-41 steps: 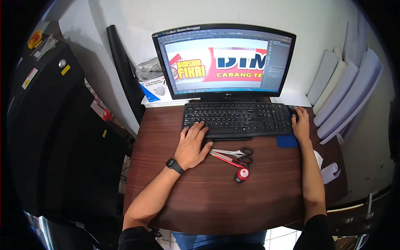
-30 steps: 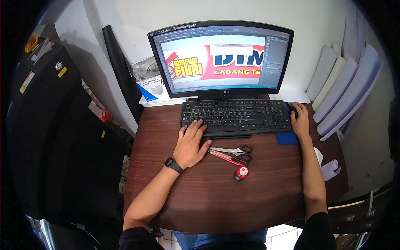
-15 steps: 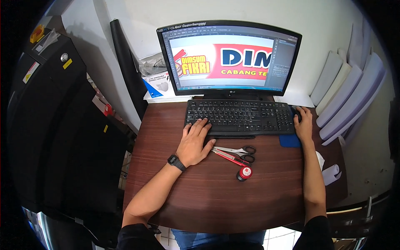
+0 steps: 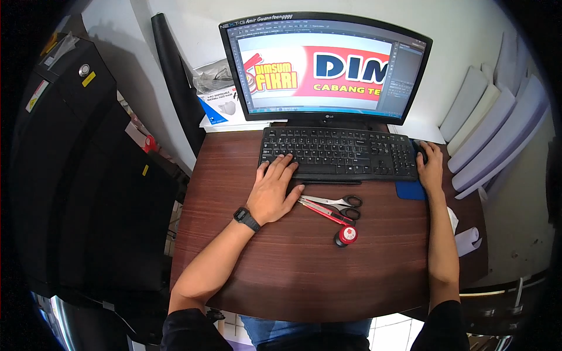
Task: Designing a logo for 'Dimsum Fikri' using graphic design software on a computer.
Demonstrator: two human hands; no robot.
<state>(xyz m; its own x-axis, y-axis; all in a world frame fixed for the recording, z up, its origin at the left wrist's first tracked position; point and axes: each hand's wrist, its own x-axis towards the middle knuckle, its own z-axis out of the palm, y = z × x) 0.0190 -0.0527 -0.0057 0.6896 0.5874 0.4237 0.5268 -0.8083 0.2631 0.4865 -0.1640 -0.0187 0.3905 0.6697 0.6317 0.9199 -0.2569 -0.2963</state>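
Observation:
My left hand [image 4: 274,190], with a black watch on the wrist, lies flat at the front left corner of the black keyboard [image 4: 342,153], fingers spread on the lower left keys. My right hand [image 4: 430,167] covers a dark mouse [image 4: 420,149] on a blue mouse pad [image 4: 410,190] to the right of the keyboard. Behind the keyboard stands a black monitor [image 4: 325,73] showing a red and white banner design. Scissors [image 4: 339,205] and a red-handled cutter [image 4: 319,210] lie just right of my left hand, with a small red round-capped thing [image 4: 346,235] below them.
The brown wooden desk [image 4: 281,275] ends at a white wall. A large black machine [image 4: 76,175] fills the left side. A black roll [image 4: 175,82] and a blue and white box [image 4: 218,105] stand behind the desk's left corner. White rolled sheets [image 4: 497,128] lean at right.
The view has shifted a little, so everything sits slightly more to the right. The banner on the screen has moved. Both hands stay where they were on keyboard and mouse.

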